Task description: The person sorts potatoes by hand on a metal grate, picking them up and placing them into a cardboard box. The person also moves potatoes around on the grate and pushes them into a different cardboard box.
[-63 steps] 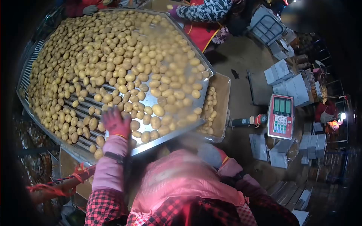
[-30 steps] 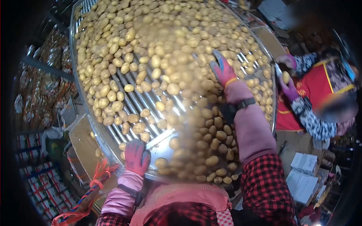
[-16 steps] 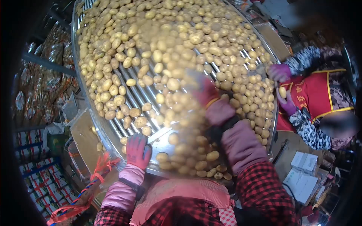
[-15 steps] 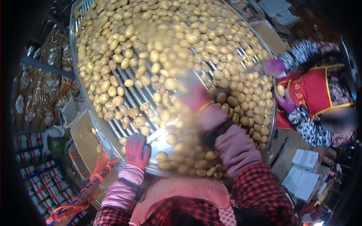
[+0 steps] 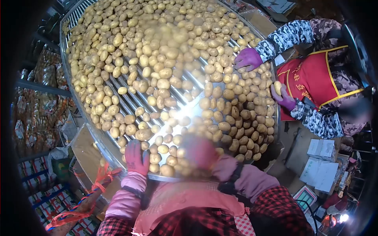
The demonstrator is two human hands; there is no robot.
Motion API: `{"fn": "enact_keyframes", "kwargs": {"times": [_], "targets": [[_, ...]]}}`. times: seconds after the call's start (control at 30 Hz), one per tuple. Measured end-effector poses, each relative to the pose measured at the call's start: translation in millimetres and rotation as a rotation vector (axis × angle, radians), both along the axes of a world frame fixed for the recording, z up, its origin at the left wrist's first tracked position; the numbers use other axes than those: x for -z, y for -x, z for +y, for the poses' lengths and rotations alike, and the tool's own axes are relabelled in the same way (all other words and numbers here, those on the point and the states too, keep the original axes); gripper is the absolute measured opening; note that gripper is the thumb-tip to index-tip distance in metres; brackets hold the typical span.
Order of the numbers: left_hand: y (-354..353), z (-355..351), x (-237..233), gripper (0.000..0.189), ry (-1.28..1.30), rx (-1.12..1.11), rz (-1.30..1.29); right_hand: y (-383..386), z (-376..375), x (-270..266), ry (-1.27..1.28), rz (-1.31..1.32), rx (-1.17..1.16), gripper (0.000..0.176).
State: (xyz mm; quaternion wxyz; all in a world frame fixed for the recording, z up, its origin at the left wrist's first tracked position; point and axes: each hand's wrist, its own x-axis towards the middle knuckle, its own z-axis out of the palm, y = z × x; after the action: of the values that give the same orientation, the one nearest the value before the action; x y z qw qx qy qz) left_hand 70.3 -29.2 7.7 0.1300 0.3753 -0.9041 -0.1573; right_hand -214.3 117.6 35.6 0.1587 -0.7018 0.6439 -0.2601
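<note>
Many yellow potatoes (image 5: 223, 126) cover a metal sorting table (image 5: 126, 103) with roller bars and a smooth steel plate (image 5: 191, 111) nearer to me. My left hand (image 5: 136, 158), in a pink and grey glove, lies at the near left rim with its fingers stretched out, beside a few potatoes. My right hand (image 5: 200, 152), gloved in pink, is among potatoes near the front edge. It is smeared by motion, so its fingers and any hold cannot be made out.
At the right, a co-worker in a red apron (image 5: 307, 80) has one purple-gloved hand (image 5: 249, 59) over the potatoes and holds a potato (image 5: 277, 87) in the other. Red twine (image 5: 103, 176) hangs by the left rim. Boxes (image 5: 319, 168) lie at lower right.
My right hand has come back from the middle of the table toward the front edge. Potatoes now lie between my hands. The co-worker's far hand has reached further over the table.
</note>
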Motion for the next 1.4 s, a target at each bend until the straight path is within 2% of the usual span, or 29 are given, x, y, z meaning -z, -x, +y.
{"fn": "enact_keyframes", "kwargs": {"times": [0.03, 0.1, 0.17, 0.23, 0.3, 0.4, 0.5, 0.6, 0.63, 0.7, 0.77, 0.83, 0.9, 0.97, 1.03, 1.07, 1.13, 1.17, 1.2, 1.23, 1.27, 1.4], "targets": [[0, -1, 0, 0.061, -0.004, -0.002, -0.015, 27, -15, -36, 0.033, 0.005, 0.180, 0.030], [1, -1, 0, 0.061, 0.000, -0.007, -0.039, 90, -11, -15, -0.050, 0.045, 0.518, 0.023], [0, 0, 2, 0.061, 0.014, -0.021, -0.059, 137, -39, -1, 0.219, 0.563, 0.629, 0.025], [0, -1, 3, 0.061, 0.003, -0.028, -0.036, 178, -76, -3, 0.222, 0.612, 0.424, 0.027], [0, -2, 4, 0.060, 0.001, -0.031, -0.040, 203, -115, 6, 0.101, 0.756, 0.242, 0.030], [2, -2, 2, 0.059, 0.014, -0.025, -0.021, 222, -157, 12, -0.305, 0.938, 0.136, 0.035], [6, -2, -2, 0.058, 0.011, -0.036, -0.021, 232, -171, 35, -0.350, 0.798, 0.191, 0.032], [6, -2, -6, 0.057, -0.006, -0.072, -0.059, 237, -173, 58, -0.214, 0.725, 0.211, 0.030], [5, -2, -7, 0.057, -0.008, -0.077, -0.064, 238, -165, 56, -0.031, 0.685, 0.196, 0.033], [9, -4, -11, 0.057, -0.008, -0.073, -0.071, 234, -155, 39, -0.207, 0.523, 0.150, 0.041], [10, -4, -11, 0.057, -0.002, -0.083, -0.078, 217, -122, 28, -0.100, 0.490, 0.101, 0.045], [11, -3, -13, 0.058, -0.003, -0.089, -0.088, 196, -81, 18, 0.069, 0.222, 0.090, 0.043], [12, -4, -12, 0.058, 0.012, -0.090, -0.078, 185, -62, -8, 0.004, -0.382, 0.127, 0.040], [9, -2, -9, 0.058, 0.021, -0.086, -0.080, 187, -69, -15, 0.044, -0.776, 0.471, 0.032], [9, -1, -8, 0.058, 0.011, -0.089, -0.072, 201, -87, -23, 0.018, -1.008, 0.471, 0.027], [8, -2, -8, 0.058, 0.011, -0.089, -0.068, 211, -102, -26, -0.024, -1.039, 0.288, 0.025], [9, -3, -10, 0.058, -0.006, -0.086, -0.083, 187, -119, -20, 0.105, -0.509, 0.082, 0.020], [8, -3, -11, 0.058, -0.010, -0.081, -0.086, 138, -135, -8, 0.266, 0.053, 0.055, 0.017], [7, -3, -10, 0.058, -0.012, -0.082, -0.087, 86, -140, -4, 0.199, -0.068, 0.154, 0.026], [5, -2, -6, 0.058, -0.003, -0.081, -0.067, 54, -152, -1, 0.148, -0.303, 0.034, 0.033], [5, -2, -6, 0.058, -0.004, -0.089, -0.059, 34, -155, 10, 0.115, -0.024, -0.035, 0.041], [3, 0, -13, 0.057, -0.025, -0.105, -0.051, -27, -202, 15, -0.642, 0.567, -0.169, 0.034]]}}
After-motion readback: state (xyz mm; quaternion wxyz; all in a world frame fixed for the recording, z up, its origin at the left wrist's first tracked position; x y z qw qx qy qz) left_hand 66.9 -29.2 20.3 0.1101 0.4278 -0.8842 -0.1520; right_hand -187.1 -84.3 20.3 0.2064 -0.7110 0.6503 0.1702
